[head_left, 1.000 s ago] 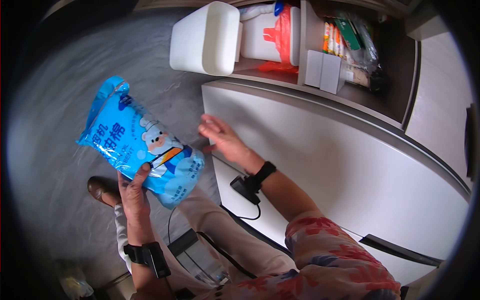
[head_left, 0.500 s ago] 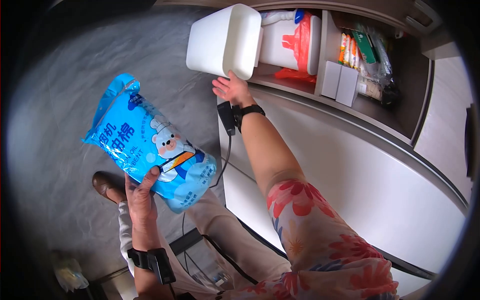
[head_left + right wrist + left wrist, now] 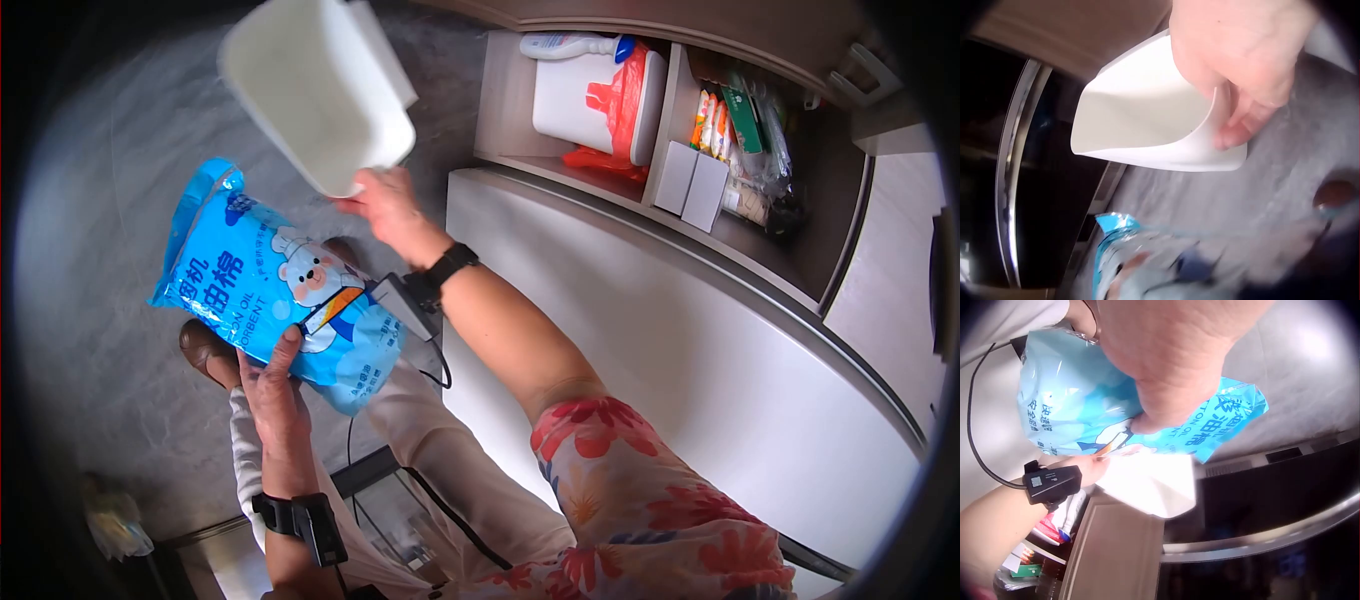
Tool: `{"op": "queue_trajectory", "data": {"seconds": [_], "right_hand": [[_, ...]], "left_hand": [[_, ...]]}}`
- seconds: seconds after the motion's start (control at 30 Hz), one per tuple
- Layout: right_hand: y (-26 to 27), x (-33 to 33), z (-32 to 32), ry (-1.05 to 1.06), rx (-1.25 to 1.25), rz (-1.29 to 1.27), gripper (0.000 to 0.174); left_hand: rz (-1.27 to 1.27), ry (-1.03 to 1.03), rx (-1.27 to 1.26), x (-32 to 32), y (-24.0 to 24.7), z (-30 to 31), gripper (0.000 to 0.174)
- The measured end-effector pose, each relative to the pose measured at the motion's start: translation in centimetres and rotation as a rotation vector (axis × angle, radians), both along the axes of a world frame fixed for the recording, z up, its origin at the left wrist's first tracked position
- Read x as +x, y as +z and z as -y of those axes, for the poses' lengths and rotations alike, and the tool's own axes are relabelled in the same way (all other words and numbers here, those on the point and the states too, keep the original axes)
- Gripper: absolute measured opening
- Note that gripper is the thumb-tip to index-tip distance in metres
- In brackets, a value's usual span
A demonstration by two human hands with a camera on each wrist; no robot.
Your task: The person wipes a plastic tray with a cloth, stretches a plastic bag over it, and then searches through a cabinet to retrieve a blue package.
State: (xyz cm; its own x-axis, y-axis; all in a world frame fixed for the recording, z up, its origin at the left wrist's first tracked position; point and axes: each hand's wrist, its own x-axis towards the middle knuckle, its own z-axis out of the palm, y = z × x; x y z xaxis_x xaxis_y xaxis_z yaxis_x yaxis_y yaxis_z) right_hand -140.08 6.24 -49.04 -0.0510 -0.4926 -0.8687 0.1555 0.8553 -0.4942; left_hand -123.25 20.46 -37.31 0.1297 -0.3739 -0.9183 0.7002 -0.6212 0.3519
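My left hand grips the lower side of a plump blue plastic bag printed with a cartoon bear and Chinese lettering, thumb on the front. In the left wrist view that hand covers part of the bag's print. To the right and farther forward, my right hand holds a white plastic bin by its rim, in the air over the grey floor. The right wrist view shows the bin's rim pinched between thumb and fingers, its open mouth turned toward the camera.
An open drawer at upper right holds a white container with a red plastic bag over it, and a spray bottle. Its other compartment has white boxes and a green box. The white drawer front stands at my right.
My right hand reached up to the white bin, took its rim and moved it left, away from the drawer. My left hand keeps its grip on the blue bag.
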Motion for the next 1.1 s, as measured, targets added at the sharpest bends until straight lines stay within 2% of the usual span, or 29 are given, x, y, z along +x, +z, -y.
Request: {"op": "queue_trajectory", "data": {"seconds": [0.07,0.13,0.23,0.33,0.37,0.43,0.47,0.53,0.6,0.7,0.77,0.9,1.1], "right_hand": [[0.2,2.9,1.0,0.089,-0.028,0.076,0.023],[0.1,5.7,2.2,0.243,0.003,0.026,0.023],[-1.1,9.7,3.0,0.33,-0.05,0.097,0.018],[-1.4,12.5,3.9,0.427,-0.05,0.231,0.025],[-1.2,13.2,4.2,0.488,-0.024,0.282,0.036],[-1.1,14.6,3.9,0.564,-0.031,0.247,0.048],[-0.8,14.5,3.9,0.561,-0.023,0.247,0.048],[-1.0,14.1,3.6,0.564,-0.004,0.28,0.06],[-0.9,12.3,3.3,0.503,0.008,0.244,0.061],[-0.7,7.5,2.6,0.384,0.034,0.106,0.063],[-0.4,3.4,1.8,0.322,0.079,0.066,0.056],[2.8,-3.7,0.5,0.257,0.141,-0.159,0.053],[10.0,-8.8,-1.4,0.176,0.072,-0.224,0.051]], "left_hand": [[0.034,0.033,0.018,-0.8,-0.3,0.0,0.062],[0.038,0.089,0.063,-1.4,-0.3,0.5,0.063],[0.073,0.133,0.151,-1.5,0.1,1.0,0.065],[0.074,0.121,0.203,-1.8,-0.8,0.3,0.049],[0.076,0.122,0.205,-1.8,-1.0,0.2,0.049],[0.083,0.141,0.182,-1.4,-2.3,-0.5,0.048],[0.083,0.145,0.189,-1.4,-2.1,-0.3,0.047],[0.071,0.132,0.189,-1.2,-2.6,-0.8,0.047],[0.061,0.112,0.196,-1.0,-2.4,-0.8,0.047],[0.021,0.137,0.161,-0.8,-1.9,-0.1,0.057],[0.051,0.129,0.128,-0.9,-1.5,0.2,0.057],[0.023,0.09,0.087,-0.3,-0.6,0.8,0.059],[-0.009,0.015,0.009,-0.1,0.8,0.5,0.065]]}}
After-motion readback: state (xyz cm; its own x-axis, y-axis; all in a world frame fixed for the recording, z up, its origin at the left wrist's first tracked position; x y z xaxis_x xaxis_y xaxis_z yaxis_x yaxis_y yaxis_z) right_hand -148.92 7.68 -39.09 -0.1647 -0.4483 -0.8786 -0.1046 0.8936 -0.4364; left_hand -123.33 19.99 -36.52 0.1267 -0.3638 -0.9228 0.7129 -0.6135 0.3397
